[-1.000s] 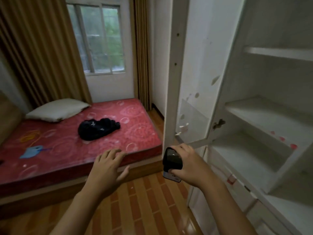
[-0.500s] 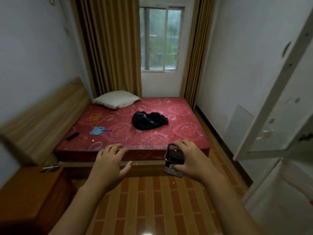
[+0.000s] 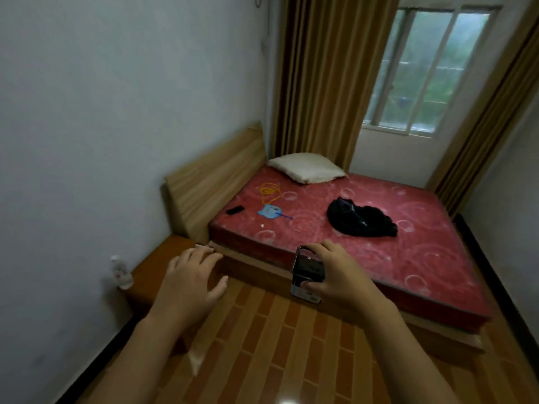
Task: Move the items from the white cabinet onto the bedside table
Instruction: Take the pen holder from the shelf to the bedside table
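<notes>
Hands out over tiled floor, small dark box carried toward bedside counter

Right hand grips a small dark box with a pale lower edge, its fingers curled over the top and the thumb pressed against the bottom; what the box is cannot be told. It is held in the air above the near edge of the bed, well apart from the wooden bedside counter that stands low against the left wall. Left hand hovers in front of that counter with its fingers spread and relaxed, holding nothing. A clear plastic bottle stands at the counter's wall side, blurred. Something thin and dark lies at the counter's far corner, too small to name.

On the red mattress lie a white pillow by the headboard, a bundle of black cloth, a coil of orange cord, a small blue item and a black oblong object. Brown curtains frame the window.
</notes>
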